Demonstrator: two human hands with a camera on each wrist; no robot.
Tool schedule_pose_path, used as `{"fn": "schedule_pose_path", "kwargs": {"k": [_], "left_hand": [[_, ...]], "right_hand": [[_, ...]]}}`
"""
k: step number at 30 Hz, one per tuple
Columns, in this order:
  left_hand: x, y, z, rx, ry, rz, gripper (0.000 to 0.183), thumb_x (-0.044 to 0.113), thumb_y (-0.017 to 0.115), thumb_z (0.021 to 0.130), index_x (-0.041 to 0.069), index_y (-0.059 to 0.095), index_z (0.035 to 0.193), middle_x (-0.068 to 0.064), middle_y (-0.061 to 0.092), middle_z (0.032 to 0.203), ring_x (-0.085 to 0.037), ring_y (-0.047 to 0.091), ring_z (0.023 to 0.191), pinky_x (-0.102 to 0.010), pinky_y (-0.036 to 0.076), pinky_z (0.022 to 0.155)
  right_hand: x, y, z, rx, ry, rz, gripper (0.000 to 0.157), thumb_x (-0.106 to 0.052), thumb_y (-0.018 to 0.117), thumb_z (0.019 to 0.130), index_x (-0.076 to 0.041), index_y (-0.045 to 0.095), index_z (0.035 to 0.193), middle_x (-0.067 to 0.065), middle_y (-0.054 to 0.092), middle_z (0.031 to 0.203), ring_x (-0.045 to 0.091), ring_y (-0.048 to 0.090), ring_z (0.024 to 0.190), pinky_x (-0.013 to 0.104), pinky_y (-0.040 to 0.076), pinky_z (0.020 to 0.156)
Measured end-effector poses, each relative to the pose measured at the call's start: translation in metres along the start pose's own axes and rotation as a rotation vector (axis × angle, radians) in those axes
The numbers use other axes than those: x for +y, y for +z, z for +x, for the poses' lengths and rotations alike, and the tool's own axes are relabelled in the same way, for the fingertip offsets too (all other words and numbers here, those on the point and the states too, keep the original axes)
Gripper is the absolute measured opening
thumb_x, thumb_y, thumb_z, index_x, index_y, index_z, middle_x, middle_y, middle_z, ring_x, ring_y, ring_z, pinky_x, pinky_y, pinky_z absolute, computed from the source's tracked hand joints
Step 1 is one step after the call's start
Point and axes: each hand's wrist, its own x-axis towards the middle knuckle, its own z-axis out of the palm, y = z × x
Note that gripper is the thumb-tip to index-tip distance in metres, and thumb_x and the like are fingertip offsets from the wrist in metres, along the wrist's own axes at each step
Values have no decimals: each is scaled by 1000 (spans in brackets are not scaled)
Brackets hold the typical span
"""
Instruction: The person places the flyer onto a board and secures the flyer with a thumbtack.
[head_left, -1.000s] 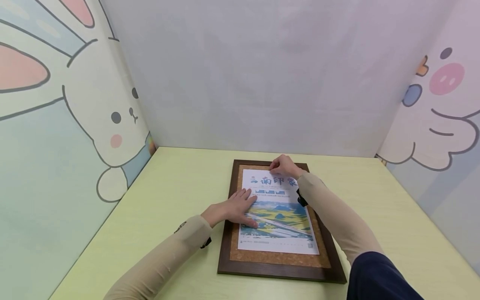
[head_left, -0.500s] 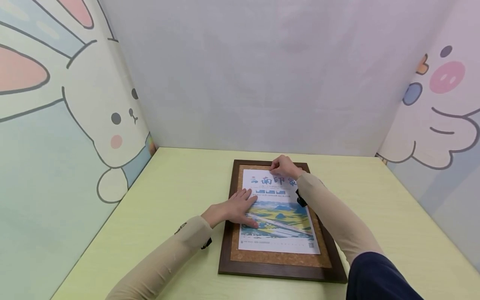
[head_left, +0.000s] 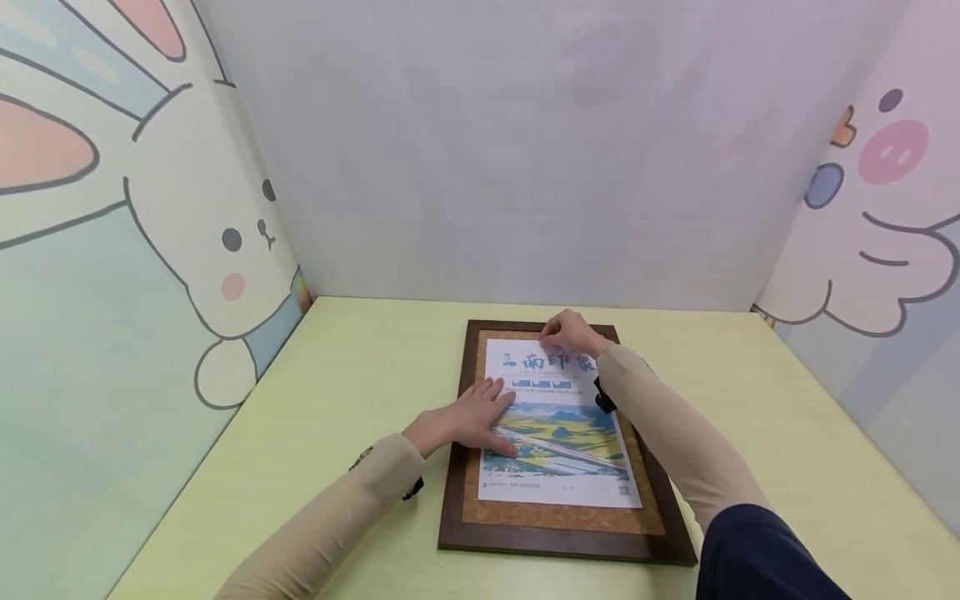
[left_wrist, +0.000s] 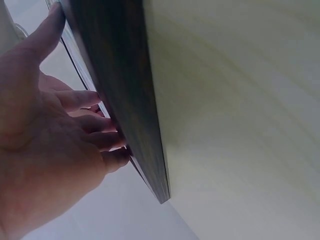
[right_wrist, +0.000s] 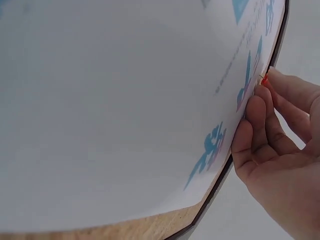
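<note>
A white poster [head_left: 558, 492] with a blue title and a blue, green and yellow landscape lies flat on a cork board [head_left: 562, 518]. My left hand [head_left: 472, 417] rests on the poster's left side with fingers spread. In the left wrist view its fingertips reach over the dark wooden frame [left_wrist: 115, 75]. At the poster's top edge, my right hand [head_left: 572, 333] pinches a small red push pin [right_wrist: 264, 79] between thumb and index finger. The pin's thin point shows close to the paper, while the other fingers curl against the sheet. In the head view this hand hides the pin.
Under the board is a pale yellow-green table [head_left: 360, 367]. A plain light backdrop [head_left: 525, 167] rises behind it. Printed side walls show a rabbit [head_left: 187, 208] at left and a pig [head_left: 870, 208] at right.
</note>
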Motion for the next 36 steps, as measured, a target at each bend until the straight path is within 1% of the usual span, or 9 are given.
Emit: {"fn": "schedule_pose_path", "kwargs": {"k": [4,9,16,21,30,36], "left_hand": [[-1,0,0,-1,4,5,99,65,61,83,14,18,156,-13,7,164,-30,4,152,-46,6,123],[-3,0,0,-7,9,11,100,66,59,83,13,15,156,-12,5,164,-30,3,152,-48,5,123],[-4,-1,0,-8,6,1,100,64,60,84,13,14,156,-12,4,164,-30,1,152,-48,4,123],[-3,-1,0,-7,10,7,100,65,60,84,12,15,156,-12,4,164,-30,2,152,-48,4,123],[-3,-1,1,-3,0,19,100,65,60,83,13,16,156,-12,5,164,-30,3,152,-47,4,123],[-3,0,2,1,1,3,100,65,61,83,13,16,156,-11,6,164,-30,3,152,-48,4,123]], "right_hand": [[0,1,1,23,-7,2,13,-19,66,92,-9,73,98,11,67,97,22,58,84,29,46,76],[-1,2,2,29,-24,-16,12,-16,65,93,-7,73,96,12,67,93,22,58,81,30,44,74],[-1,2,3,32,-25,-23,12,-14,65,93,-6,73,97,12,67,93,21,57,81,30,44,75],[0,2,3,33,-33,-17,11,-13,65,92,-6,73,95,12,67,92,21,57,80,30,43,75],[1,3,3,9,-57,-28,11,-15,64,93,-7,70,90,9,65,89,21,57,81,30,45,75],[2,0,5,-6,-26,-11,11,-16,66,92,-8,73,93,10,68,92,21,58,81,29,45,74]]}}
